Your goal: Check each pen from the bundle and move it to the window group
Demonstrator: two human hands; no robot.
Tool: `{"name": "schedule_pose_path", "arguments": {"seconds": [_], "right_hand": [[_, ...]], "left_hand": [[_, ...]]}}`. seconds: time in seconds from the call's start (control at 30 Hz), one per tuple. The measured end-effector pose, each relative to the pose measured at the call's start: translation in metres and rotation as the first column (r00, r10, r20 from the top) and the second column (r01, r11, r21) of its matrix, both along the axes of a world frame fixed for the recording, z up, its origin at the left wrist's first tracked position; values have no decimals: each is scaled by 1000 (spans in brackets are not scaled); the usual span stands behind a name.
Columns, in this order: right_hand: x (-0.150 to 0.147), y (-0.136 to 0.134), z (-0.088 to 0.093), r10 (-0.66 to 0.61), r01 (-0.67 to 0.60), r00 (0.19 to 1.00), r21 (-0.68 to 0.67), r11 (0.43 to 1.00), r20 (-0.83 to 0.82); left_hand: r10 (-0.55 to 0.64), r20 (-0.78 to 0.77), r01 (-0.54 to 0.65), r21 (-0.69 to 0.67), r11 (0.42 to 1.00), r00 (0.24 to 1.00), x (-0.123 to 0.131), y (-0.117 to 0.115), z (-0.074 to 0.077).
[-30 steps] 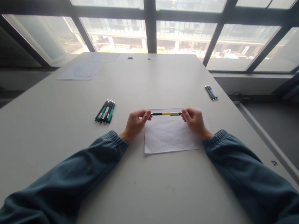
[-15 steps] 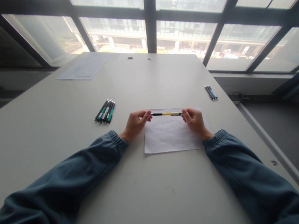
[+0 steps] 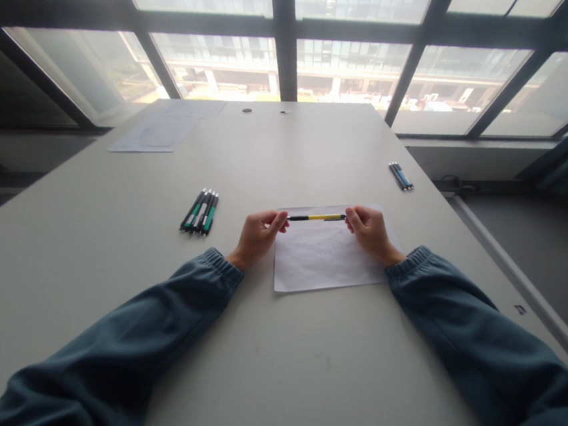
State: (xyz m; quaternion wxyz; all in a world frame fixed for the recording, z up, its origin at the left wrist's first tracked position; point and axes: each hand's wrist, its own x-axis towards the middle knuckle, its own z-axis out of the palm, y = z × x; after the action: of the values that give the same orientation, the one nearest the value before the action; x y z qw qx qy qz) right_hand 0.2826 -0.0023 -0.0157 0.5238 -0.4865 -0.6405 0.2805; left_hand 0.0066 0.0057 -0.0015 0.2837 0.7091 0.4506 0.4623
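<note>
Over the far part of a paper sheet, a yellow-and-black pen stretches crosswise. At its nine o'clock, the left hand pinches the black end between thumb and fingers; at three o'clock, the right hand pinches the clip end. On the white table, green-and-black pens lie at the left hand's nine o'clock, blue-and-dark pens at the right's one o'clock.

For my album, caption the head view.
Left hand and right hand pinch a slim yellow-black pen over white paper.
</note>
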Motion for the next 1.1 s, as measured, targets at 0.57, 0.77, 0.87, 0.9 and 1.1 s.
{"name": "schedule_pose_path", "arguments": {"seconds": [0.57, 0.77, 0.87, 0.9, 1.1], "right_hand": [[-7, -2, 5, 174, -204, 956, -105, 973, -237], [-8, -4, 6, 160, -212, 929, -126, 969, -333], [-7, -3, 6, 160, -219, 923, -134, 967, -350], [-7, -3, 6, 166, -225, 922, -136, 965, -349], [-7, -5, 7, 196, -258, 921, -148, 955, -337]], "left_hand": [[-8, 24, 9, -19, 1000, 1000, -1, 1, -3], [-74, 35, 73, 24, 997, 997, -3, 5, -10], [-99, -51, 104, 100, 989, 994, -3, 5, -10], [-97, -92, 109, 135, 985, 991, -3, 4, -10], [-37, -255, 118, 309, 944, 966, -4, 2, -7]]}}
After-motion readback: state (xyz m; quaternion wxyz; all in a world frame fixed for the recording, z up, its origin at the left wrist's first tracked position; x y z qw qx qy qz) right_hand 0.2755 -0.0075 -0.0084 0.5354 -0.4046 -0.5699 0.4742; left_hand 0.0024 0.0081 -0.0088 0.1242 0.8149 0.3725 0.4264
